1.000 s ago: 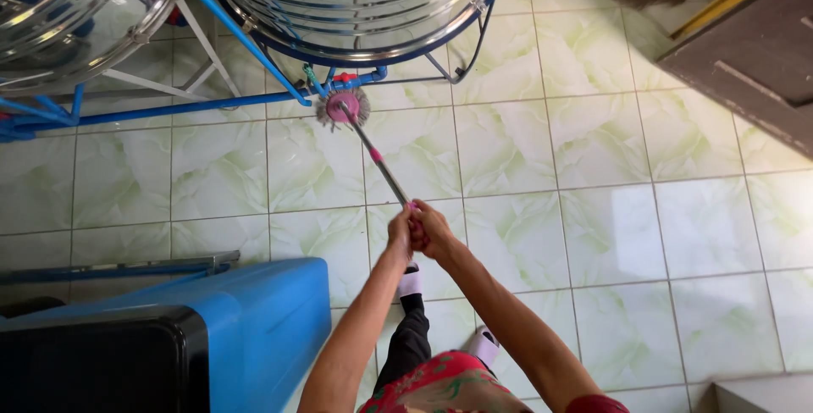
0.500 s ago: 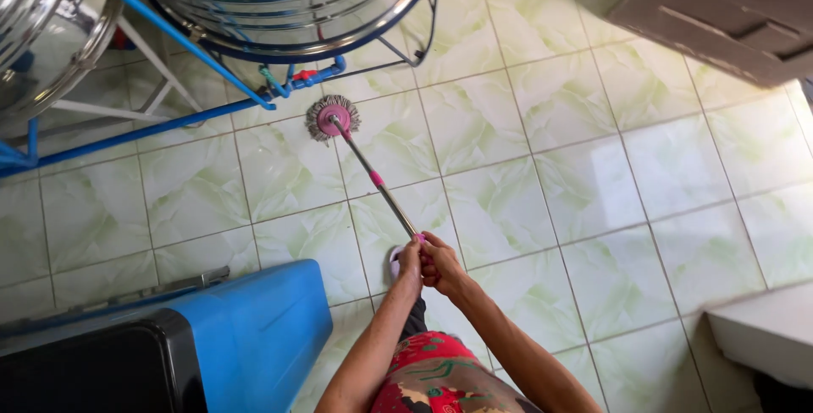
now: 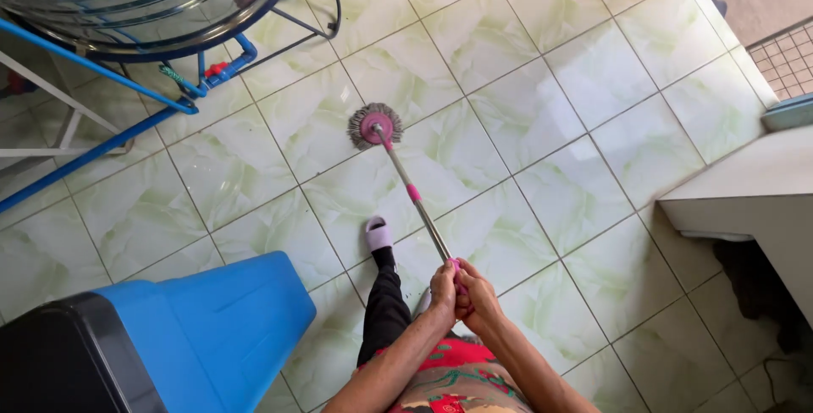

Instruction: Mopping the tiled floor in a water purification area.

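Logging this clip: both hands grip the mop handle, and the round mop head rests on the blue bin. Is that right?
Not quite. Both hands, left and right, do grip the mop handle, but the round mop head rests on the tiled floor, well clear of the blue bin. The head view shows it.

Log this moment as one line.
left hand: grips mop handle | right hand: grips mop handle | mop: head on tiled floor | blue bin: beside left leg
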